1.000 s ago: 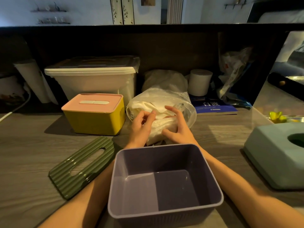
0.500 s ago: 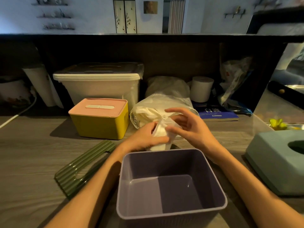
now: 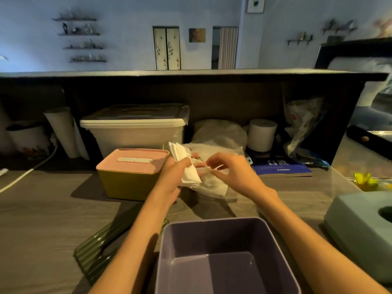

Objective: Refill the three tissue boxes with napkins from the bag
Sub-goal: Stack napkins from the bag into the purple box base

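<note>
A wooden counter (image 3: 53,209) is stretching across the view, backed by a dark shelf wall. At the back a big lidded storage bin (image 3: 133,128) is sitting, with a roll of paper (image 3: 263,134) off to its right. Nearest the camera, a purple box (image 3: 224,236) is standing open with nothing inside. At the right edge a pale green box (image 3: 356,225) with a round hole in its top is resting. Left of centre, a yellow box (image 3: 127,183) is wearing its pink lid. A ribbed green lid (image 3: 95,255) is lying flat on the counter, partly under the left forearm. Behind the hands, the clear plastic bag (image 3: 214,153) is lying on the counter between the yellow box and a blue booklet (image 3: 280,167). The left hand (image 3: 176,177) is gripping a bunch of white napkins (image 3: 184,164), fingers curled round it. The right hand (image 3: 231,175) is hovering just beside, fingers bent toward the thin plastic; whether it is pinching the plastic cannot be told.
</note>
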Motion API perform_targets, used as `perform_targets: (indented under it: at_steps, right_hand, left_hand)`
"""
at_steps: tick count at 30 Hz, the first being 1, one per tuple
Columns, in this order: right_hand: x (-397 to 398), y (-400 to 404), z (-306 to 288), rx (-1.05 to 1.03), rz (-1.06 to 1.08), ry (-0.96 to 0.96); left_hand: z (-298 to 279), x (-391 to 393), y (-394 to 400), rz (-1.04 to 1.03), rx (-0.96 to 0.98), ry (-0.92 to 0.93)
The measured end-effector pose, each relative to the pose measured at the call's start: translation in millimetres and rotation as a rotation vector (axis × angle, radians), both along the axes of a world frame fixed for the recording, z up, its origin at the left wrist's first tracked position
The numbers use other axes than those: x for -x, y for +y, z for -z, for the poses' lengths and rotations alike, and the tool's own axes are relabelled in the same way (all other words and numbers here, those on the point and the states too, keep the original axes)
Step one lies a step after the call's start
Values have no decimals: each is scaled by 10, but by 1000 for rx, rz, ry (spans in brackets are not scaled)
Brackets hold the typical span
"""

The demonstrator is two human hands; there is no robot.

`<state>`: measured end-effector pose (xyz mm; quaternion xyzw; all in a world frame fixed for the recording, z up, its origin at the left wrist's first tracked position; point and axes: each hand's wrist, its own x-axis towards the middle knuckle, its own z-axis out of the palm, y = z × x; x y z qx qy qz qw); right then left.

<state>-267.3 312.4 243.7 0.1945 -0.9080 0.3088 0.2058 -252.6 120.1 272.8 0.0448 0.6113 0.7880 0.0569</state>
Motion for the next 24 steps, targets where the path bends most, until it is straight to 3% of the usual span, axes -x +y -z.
perform_targets:
  at_steps: [5,8,12,17,24]
  right_hand:
    - [110,-244,202,-124,95,-59]
    - [189,-340,210,-226,168,3]
    - [113,-324,182,-55,176,19]
    - [-132,-150,156,-60,165,292]
    - [-322,-12,111,174,152,302]
  left_hand:
    - [95,3,-17,-100,98,-7]
    - [103,7,-73,-95,90,2]
    - [88,7,-80,-109,70,22]
    - [96,15,-57,-152,19,-12]
    - [154,32,-56,-139,26,-41]
